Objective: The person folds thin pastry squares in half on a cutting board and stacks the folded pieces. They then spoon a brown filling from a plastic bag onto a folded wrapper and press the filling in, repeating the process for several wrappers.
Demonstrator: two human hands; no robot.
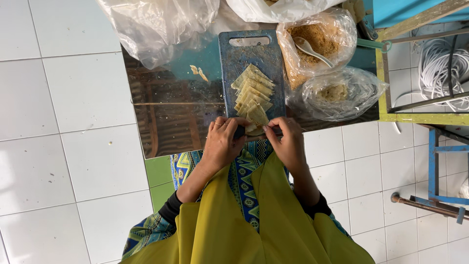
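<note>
While a row of folded pastry triangles (253, 93) already lies overlapping along the blue cutting board (233, 63), the person is at work on one more piece at the board's near edge. The left hand (222, 144) and the right hand (288, 144) meet over this pale pastry piece (254, 129), each with its fingers pressed together and pinching an end of it; the piece sits just at the near tip of the row, touching the board. Whether it is already filled cannot be told, since the fingers cover much of it.

Judging by the stack, a fair number of pieces are finished, roughly eight or so, and the one in hand appears to be partway through its folding. Two small scraps (199, 72) lie on the surface left of the board.

To the right of the board stand an open plastic bag of brown crumbs (337, 29) with a white spoon (312, 50) resting in it, and nearer the person a second clear bag (361, 93) holding a small pale lump. Both bags still hold material, so more work seems to remain. A large crumpled clear bag (156, 24) lies at the far left of the reflective surface (166, 122).
</note>
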